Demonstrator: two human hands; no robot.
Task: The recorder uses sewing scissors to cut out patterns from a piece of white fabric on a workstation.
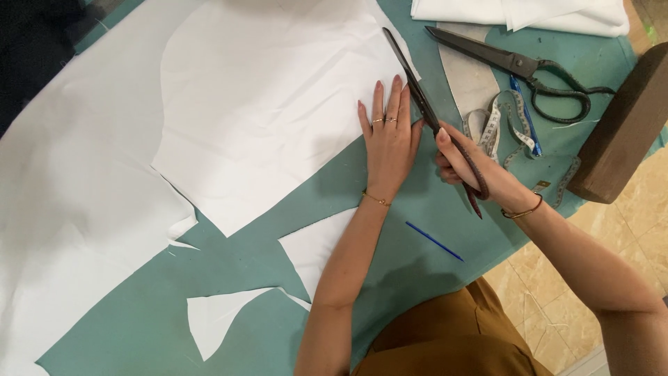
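My left hand (388, 136) lies flat, fingers together, on the edge of a large white fabric piece (264, 104) spread on the green table (417, 264). My right hand (467, 166) grips the handles of long dark scissors (417, 90), whose blades run up and left along the fabric's right edge, just beside my left fingers. The blades look nearly closed.
A second pair of black scissors (518, 66) lies at upper right beside a measuring tape (497, 125) and a blue pen (525, 115). A dark wooden block (626, 125) sits at the table's right edge. A blue stick (434, 241), white offcuts (223, 313) and folded cloth (529, 14) lie around.
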